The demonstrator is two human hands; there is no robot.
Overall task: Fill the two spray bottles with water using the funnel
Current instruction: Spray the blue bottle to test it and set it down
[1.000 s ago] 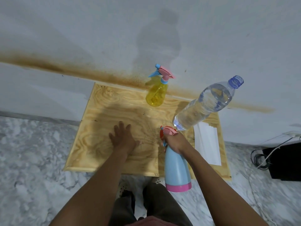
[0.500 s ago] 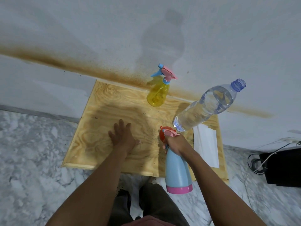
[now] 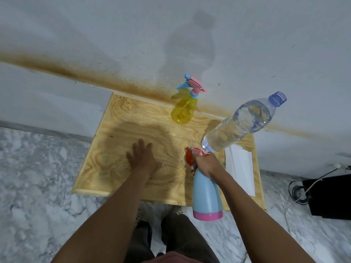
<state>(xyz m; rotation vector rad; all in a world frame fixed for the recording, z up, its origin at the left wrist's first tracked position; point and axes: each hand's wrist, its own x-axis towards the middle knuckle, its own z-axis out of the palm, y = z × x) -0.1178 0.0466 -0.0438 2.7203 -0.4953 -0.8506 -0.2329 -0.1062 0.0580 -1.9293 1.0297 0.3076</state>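
Preparing the blue spray bottle (image 3: pixel 207 194).
Right grip (image 3: pixel 206 164) clamps its neck; left grip (image 3: pixel 142 158) lies flat on the tabletop (image 3: pixel 117 149) beside it; sprayer (image 3: pixel 199 151) likely needs unscrewing next.

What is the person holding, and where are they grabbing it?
The right hand grips the blue spray bottle by its neck, at the top. The left hand lies flat on the wooden board, holding nothing.

Bright; soft shadows; perhaps fisheye-warped edges
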